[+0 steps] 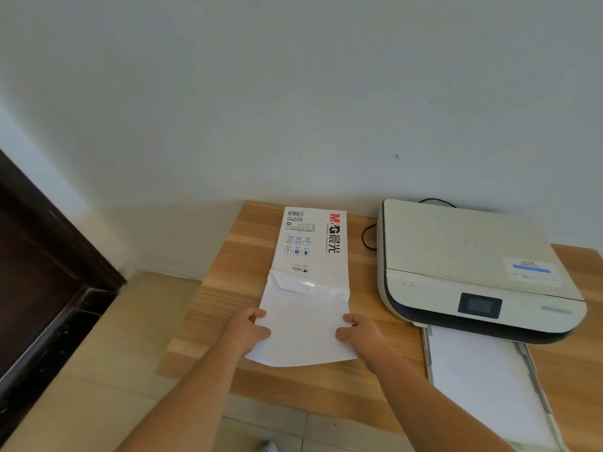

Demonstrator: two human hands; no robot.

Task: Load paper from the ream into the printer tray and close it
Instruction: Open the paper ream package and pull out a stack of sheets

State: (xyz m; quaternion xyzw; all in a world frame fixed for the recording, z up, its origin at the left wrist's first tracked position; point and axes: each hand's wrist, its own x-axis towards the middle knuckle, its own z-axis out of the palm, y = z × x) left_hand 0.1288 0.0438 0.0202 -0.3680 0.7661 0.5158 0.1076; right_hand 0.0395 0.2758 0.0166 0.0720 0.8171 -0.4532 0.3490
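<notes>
Pale plaster wall rises behind a wood-grain table (pixel 261 243), whose left edge drops to beige floor tiles (pixel 98 370) and a dark door frame (pixel 39 256) at 9 o'clock. At 12 o'clock of the hands lies the ream (pixel 310 239), its printed wrapper torn open, white paper (pixel 303 331) sliding out toward the table's near edge. The left hand (pixel 246 331) pinches the sheets' left edge; the right hand (pixel 360 332) grips the right edge. At 3 o'clock sits the cream, rounded printer (pixel 470 265), its tray (pixel 427 353) pulled out past the table edge, flat sheets inside. Bare wood separates ream and printer.
</notes>
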